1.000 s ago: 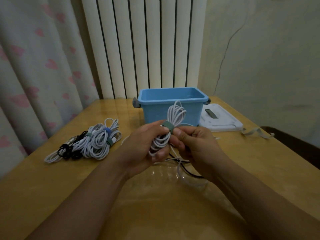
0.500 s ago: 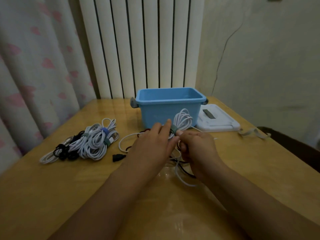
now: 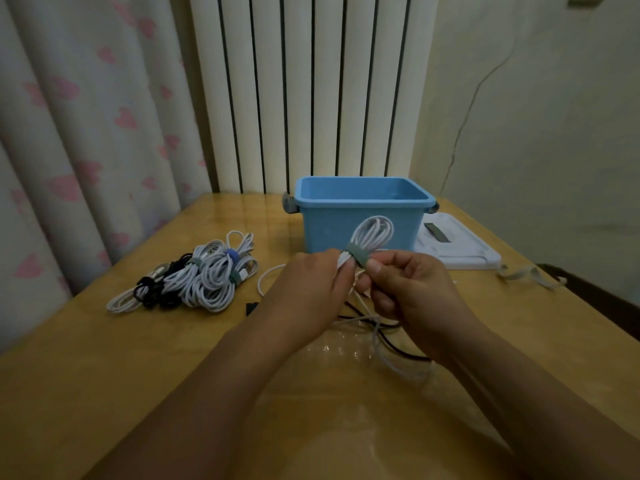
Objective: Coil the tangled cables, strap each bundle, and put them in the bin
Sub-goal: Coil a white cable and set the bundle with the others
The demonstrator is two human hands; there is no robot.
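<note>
Hands, left (image 3: 311, 292) and right (image 3: 408, 299), pinch the strapped white cable bundle (image 3: 372, 237); no legible writing.

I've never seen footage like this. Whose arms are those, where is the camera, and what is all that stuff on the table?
There is no machine here: a person wears a camera on the head, looking down at their own arms. The left hand and right hand hold a coiled white cable with a grey-green strap wrapped round its middle. Behind it on the wooden table stands an open blue bin, with a white lid lying beside it. To the left lies a pile of strapped bundles. Loose cables lie under the hands.
</note>
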